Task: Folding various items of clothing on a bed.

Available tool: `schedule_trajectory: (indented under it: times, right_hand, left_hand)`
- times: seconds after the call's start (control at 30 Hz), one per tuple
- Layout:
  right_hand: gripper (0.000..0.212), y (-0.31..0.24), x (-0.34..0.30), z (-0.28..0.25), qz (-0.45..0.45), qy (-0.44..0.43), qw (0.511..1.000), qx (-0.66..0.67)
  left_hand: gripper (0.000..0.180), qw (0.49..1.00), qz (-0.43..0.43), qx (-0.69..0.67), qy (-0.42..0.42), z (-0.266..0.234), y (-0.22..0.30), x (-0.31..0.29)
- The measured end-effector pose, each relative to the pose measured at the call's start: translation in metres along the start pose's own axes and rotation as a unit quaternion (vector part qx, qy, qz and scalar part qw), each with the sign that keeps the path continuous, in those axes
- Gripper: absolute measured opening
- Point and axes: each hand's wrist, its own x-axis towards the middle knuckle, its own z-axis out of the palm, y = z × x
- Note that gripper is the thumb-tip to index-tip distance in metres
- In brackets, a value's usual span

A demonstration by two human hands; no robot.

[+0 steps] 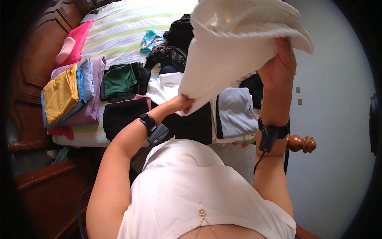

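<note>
A white garment point(227, 59) hangs in the air between my two hands, bunched and open at its upper end. My left hand point(184, 104) is closed on its lower corner, low over the folded clothes. Raised at the upper right, my right hand point(280, 65) grips the other end, some of its fingers hidden by the cloth. Behind the left hand, a white folded cloth point(161, 85) lies on the bed. Below the garment sit a black folded garment point(193, 125) and a light grey-blue folded garment point(235, 109).
On the striped bed point(119, 36), a pile topped by a yellow cloth point(60, 93) stands at the left. Beside it are a dark green folded garment point(119, 79) and black clothes point(125, 115). Loose dark clothes point(179, 34) lie farther back. A wooden bedpost point(301, 143) juts out at the right.
</note>
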Motion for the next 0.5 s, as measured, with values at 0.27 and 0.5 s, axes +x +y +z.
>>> schedule_trajectory:
  times: [0.27,0.5]
  right_hand:
    - [0.033,-0.006,-0.012,-0.020,0.022,-0.105,0.990,0.092]
    - [0.036,-0.010,-0.018,-0.024,0.015,-0.084,0.991,0.106]
  left_hand:
    - [0.039,0.902,0.086,-0.014,0.422,-0.044,0.005,0.025]
    - [0.037,0.845,0.170,0.058,0.504,-0.056,-0.001,0.023]
